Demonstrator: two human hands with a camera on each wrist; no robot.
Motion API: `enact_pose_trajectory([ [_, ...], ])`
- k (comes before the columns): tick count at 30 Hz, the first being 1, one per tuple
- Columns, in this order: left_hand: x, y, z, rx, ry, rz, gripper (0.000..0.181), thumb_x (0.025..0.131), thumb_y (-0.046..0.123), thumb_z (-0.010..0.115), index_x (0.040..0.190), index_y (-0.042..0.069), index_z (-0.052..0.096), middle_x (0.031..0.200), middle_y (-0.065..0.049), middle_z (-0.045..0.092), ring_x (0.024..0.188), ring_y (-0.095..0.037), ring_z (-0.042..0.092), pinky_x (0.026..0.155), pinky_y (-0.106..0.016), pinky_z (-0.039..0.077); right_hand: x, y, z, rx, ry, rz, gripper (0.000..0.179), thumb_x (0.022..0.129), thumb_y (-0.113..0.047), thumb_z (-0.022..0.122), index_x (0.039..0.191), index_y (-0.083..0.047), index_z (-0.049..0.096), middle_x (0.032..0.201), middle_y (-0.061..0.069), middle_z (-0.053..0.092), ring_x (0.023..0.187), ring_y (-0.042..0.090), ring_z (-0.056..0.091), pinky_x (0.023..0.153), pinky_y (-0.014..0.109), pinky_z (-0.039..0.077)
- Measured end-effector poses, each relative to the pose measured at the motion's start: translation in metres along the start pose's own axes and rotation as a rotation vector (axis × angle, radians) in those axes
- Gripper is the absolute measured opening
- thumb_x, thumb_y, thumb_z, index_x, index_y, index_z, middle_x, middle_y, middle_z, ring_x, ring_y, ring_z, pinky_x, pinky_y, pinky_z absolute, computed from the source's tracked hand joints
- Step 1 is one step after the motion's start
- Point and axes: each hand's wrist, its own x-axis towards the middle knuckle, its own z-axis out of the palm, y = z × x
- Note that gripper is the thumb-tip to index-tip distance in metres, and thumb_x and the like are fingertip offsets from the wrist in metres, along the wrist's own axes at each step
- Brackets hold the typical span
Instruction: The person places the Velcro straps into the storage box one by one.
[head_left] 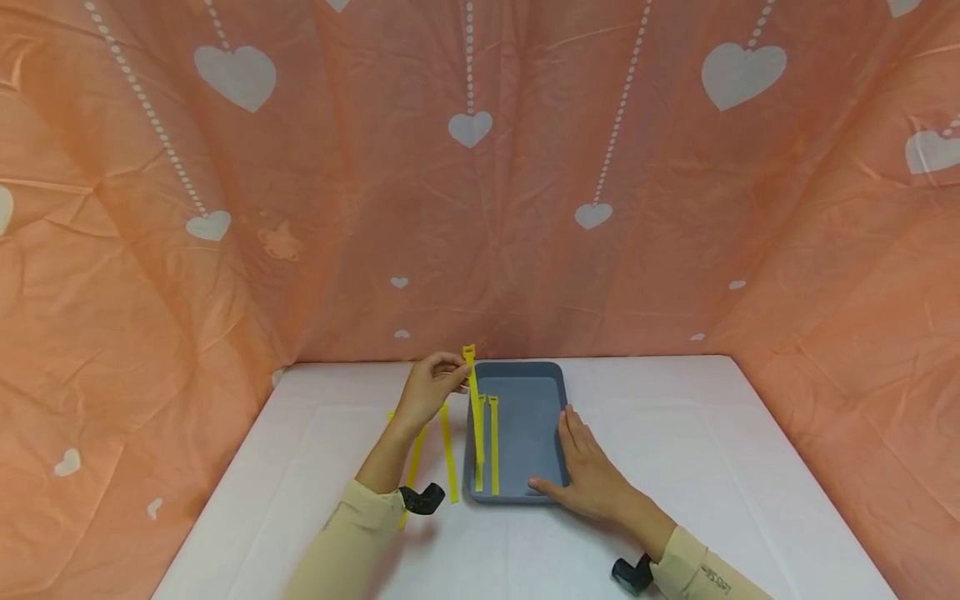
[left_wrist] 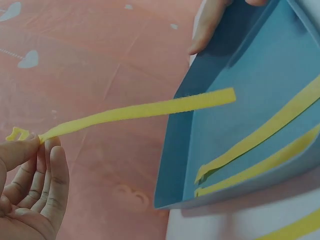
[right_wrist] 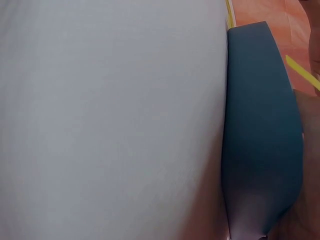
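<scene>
My left hand [head_left: 431, 387] pinches a yellow hook-and-loop cable tie [head_left: 476, 408] between thumb and fingers, close to its slotted head. The tie's tail hangs down over the left side of a blue-grey tray [head_left: 528, 450]. In the left wrist view the held tie [left_wrist: 150, 112] stretches out over the tray rim, its head poking past the thumb. Two similar yellow ties [head_left: 494, 446] lie lengthwise inside the tray along its left side. My right hand [head_left: 592, 475], fingers extended, rests against the tray's right edge with the thumb over the near right corner.
More yellow ties [head_left: 449, 454] lie on the white tabletop [head_left: 675, 450] left of the tray, partly hidden by the left forearm. An orange curtain [head_left: 495, 233] with pale hearts encloses the back and sides. Each wrist wears a black camera [head_left: 423, 498].
</scene>
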Motion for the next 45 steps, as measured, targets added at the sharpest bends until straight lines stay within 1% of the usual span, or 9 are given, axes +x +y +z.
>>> enact_pose_trajectory([
  [5,0.003,-0.004,0.01,-0.002,-0.013,-0.013,0.02,0.103,0.009,0.073,0.118,-0.004,0.069,0.102,-0.015,0.073,0.093,-0.035,0.076,0.093,-0.056,0.062,0.0,0.0,0.0,0.002,-0.008,0.008,0.126,0.095,-0.075,0.064,0.167,0.011,0.006,0.177,0.028,-0.001,0.165,0.04,0.003,0.132,0.057,0.015],
  [9,0.005,-0.006,0.019,-0.007,-0.022,-0.033,0.019,0.104,0.009,0.073,0.119,-0.003,0.069,0.102,-0.014,0.073,0.1,-0.047,0.073,0.091,-0.053,0.063,0.001,0.0,0.001,-0.009,-0.012,0.009,0.126,0.095,-0.075,0.064,0.167,0.011,0.006,0.177,0.027,-0.001,0.165,0.039,0.003,0.132,0.056,0.015],
  [13,0.007,-0.009,0.027,-0.008,-0.031,-0.038,0.021,0.104,0.008,0.072,0.12,-0.004,0.069,0.103,-0.014,0.073,0.094,-0.037,0.076,0.085,-0.044,0.066,0.001,0.0,0.0,-0.013,-0.008,0.01,0.125,0.095,-0.075,0.065,0.167,0.011,0.007,0.177,0.028,0.0,0.165,0.04,0.004,0.132,0.057,0.016],
  [17,0.01,-0.016,0.035,-0.018,-0.046,-0.025,0.019,0.104,0.006,0.072,0.118,-0.005,0.069,0.102,-0.016,0.074,0.088,-0.028,0.076,0.088,-0.054,0.064,0.001,0.0,0.0,-0.011,-0.006,0.015,0.125,0.095,-0.075,0.065,0.167,0.01,0.007,0.177,0.028,0.0,0.165,0.04,0.004,0.132,0.057,0.016],
  [19,0.011,-0.019,0.038,-0.028,-0.051,-0.032,0.017,0.104,0.005,0.071,0.117,-0.005,0.068,0.101,-0.016,0.074,0.09,-0.032,0.076,0.091,-0.059,0.062,0.001,-0.001,0.0,-0.006,-0.003,0.013,0.125,0.095,-0.074,0.065,0.167,0.011,0.008,0.177,0.028,0.0,0.165,0.04,0.004,0.132,0.057,0.016],
  [24,0.013,-0.025,0.046,-0.017,-0.064,-0.052,0.015,0.104,0.006,0.071,0.115,-0.006,0.068,0.102,-0.019,0.075,0.1,-0.048,0.073,0.093,-0.062,0.061,0.001,-0.001,-0.001,0.004,0.0,0.009,0.124,0.096,-0.072,0.066,0.167,0.011,0.008,0.177,0.028,0.0,0.165,0.04,0.005,0.132,0.057,0.016],
  [30,0.014,-0.036,0.05,0.069,-0.085,-0.057,0.017,0.106,0.012,0.071,0.114,-0.003,0.071,0.103,-0.02,0.076,0.098,-0.05,0.073,0.089,-0.056,0.063,0.0,-0.003,-0.002,0.009,-0.005,0.014,0.124,0.095,-0.073,0.066,0.166,0.011,0.008,0.177,0.028,0.0,0.165,0.042,0.005,0.131,0.058,0.017],
  [40,0.017,-0.051,0.054,0.173,-0.09,-0.101,0.019,0.105,0.014,0.072,0.113,-0.003,0.071,0.101,-0.016,0.077,0.086,-0.037,0.077,0.078,-0.046,0.065,0.001,-0.002,-0.002,-0.007,-0.005,-0.001,0.124,0.096,-0.073,0.065,0.166,0.012,0.008,0.176,0.03,0.002,0.165,0.041,0.005,0.132,0.057,0.016],
  [45,0.019,-0.062,0.054,0.219,-0.103,-0.105,0.018,0.104,0.016,0.074,0.111,0.0,0.072,0.094,-0.012,0.076,0.077,-0.025,0.076,0.068,-0.036,0.061,0.0,-0.001,-0.001,-0.012,-0.002,-0.004,0.124,0.096,-0.073,0.065,0.166,0.012,0.009,0.176,0.03,0.002,0.165,0.041,0.006,0.132,0.057,0.016],
])
